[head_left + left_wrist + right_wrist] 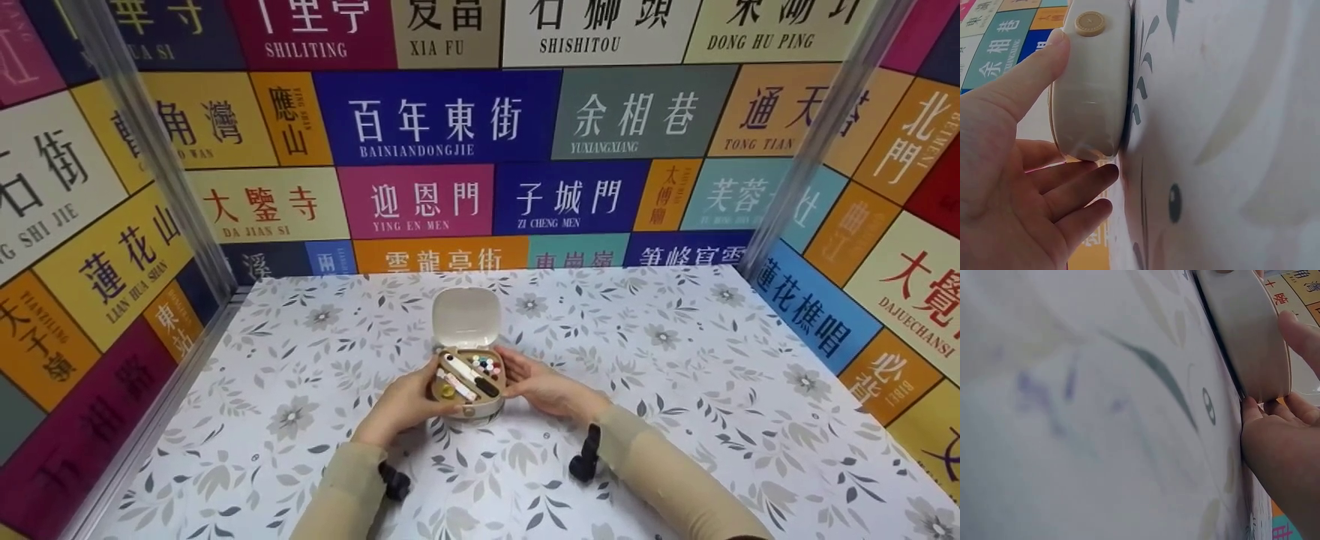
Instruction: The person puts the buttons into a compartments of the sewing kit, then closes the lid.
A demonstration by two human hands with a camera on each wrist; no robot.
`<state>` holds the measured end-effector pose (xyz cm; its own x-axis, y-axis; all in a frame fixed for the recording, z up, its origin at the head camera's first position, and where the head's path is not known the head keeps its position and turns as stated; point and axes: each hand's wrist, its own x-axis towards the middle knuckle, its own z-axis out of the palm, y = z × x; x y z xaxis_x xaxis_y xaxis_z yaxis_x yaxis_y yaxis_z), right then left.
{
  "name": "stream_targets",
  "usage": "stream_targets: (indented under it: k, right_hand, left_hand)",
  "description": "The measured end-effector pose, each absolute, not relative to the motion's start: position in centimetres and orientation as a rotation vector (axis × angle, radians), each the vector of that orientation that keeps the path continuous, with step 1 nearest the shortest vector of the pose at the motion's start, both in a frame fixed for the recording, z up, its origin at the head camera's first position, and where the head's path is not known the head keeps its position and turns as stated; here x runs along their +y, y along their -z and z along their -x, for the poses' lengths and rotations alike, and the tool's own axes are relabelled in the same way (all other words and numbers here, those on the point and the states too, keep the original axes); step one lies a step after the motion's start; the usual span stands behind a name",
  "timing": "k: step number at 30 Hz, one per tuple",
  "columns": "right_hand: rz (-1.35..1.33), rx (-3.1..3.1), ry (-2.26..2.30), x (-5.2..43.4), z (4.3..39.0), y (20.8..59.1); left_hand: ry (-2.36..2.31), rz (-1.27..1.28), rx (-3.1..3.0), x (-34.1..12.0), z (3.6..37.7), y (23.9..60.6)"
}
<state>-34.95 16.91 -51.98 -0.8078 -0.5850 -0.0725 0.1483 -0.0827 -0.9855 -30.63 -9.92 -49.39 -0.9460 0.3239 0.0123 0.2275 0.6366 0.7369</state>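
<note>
Left hand (405,405): cups the left side of the case (466,390), thumb laid on its front wall near a round button (1090,23), fingers curled loosely under its end. Right hand (541,386): curled round the case's right side, fingers against the wall and rim. Case: small, cream, rounded, resting on the table (675,360) at centre, between both hands; hinged lid (466,317) raised upright behind it. Contents: thread spools (487,366), a black-and-white tool, other small items too small to tell. Table: white cloth with grey leaf print. Surround: walls (450,120) of coloured sign panels; metal posts at both rear corners.
</note>
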Motion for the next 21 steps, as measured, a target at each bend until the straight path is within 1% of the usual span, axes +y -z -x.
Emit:
stream_targets:
  k: [7,13,17,21]
  right_hand:
    - [0.517,1.728,1.933,17.0,35.1,52.3]
    - [0.504,1.756,1.942,17.2,35.1,52.2]
    - [0.486,1.765,1.942,17.1,34.9,52.2]
    - [0.478,1.778,1.919,16.8,34.6,52.2]
  left_hand:
    - [-1.062,-0.484,2.783,-10.3,30.9,48.0]
    - [-1.052,-0.389,2.822,-10.6,32.0,45.0]
    - [-1.05,-0.419,2.935,-10.4,33.1,42.9]
    - [-1.053,-0.473,3.028,-9.9,34.1,41.8]
